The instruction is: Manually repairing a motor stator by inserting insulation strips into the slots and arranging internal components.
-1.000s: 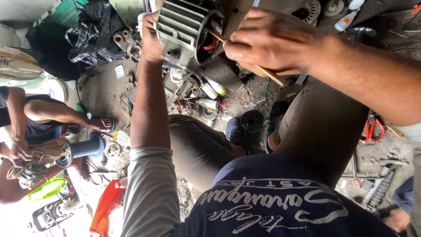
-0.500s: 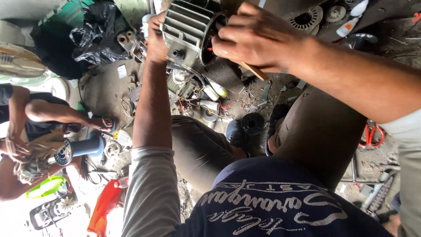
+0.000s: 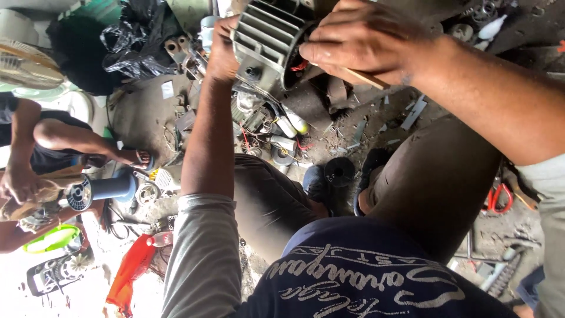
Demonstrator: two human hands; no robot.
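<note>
Motor housing (image 3: 268, 44), grey and ribbed, sits at the top centre of the frame, crowded against the upper edge, and we grip it from both sides. Our left hand (image 3: 220, 50) is closed around its ribbed left flank; our right hand (image 3: 368, 38) curls shut over its open end, pinching a thin wooden stick (image 3: 365, 78) that juts toward the right. Below, scattered parts litter the ground (image 3: 347, 129) between our knees. At far left, another person's hand (image 3: 20, 182) rests on a blue spool (image 3: 103, 189).

One motor housing (image 3: 268, 41), one stick (image 3: 365, 78)
</note>
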